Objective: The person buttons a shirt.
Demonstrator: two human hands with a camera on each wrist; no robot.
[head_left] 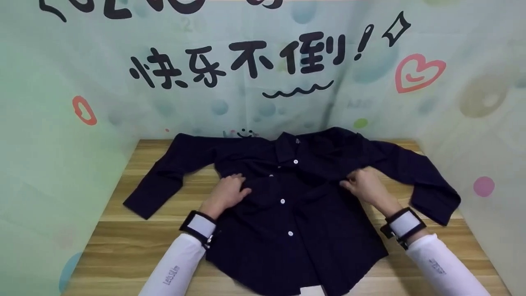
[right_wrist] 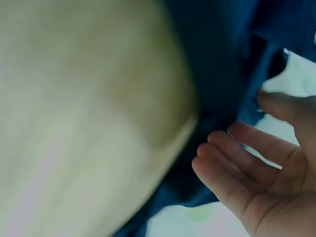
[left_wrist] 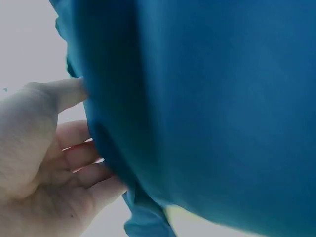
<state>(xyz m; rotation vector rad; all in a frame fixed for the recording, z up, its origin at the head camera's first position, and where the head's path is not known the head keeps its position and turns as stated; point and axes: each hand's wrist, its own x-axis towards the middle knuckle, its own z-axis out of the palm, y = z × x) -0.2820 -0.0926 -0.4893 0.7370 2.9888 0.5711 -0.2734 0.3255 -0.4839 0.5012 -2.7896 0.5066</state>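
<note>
A dark navy button-up shirt [head_left: 263,213] lies front up, its collar at the far side and both sleeves spread outward. White buttons run down its middle. My left hand [head_left: 229,192] rests on the shirt's left side below the armpit, thumb apart from the fingers. In the left wrist view the fingertips of this hand [left_wrist: 59,158] meet the edge of the cloth, which looks blue there. At the opposite side edge, my right hand [head_left: 365,185] touches the shirt. Its fingers [right_wrist: 227,185] are extended against the fabric in the right wrist view, the thumb standing apart.
The shirt lies on a wood-grain table [head_left: 123,242]. A printed curtain [head_left: 263,111] with lettering and a heart rises behind the table and along both sides. A small white tag [head_left: 312,291] shows at the shirt's near hem. Both wrists wear black straps.
</note>
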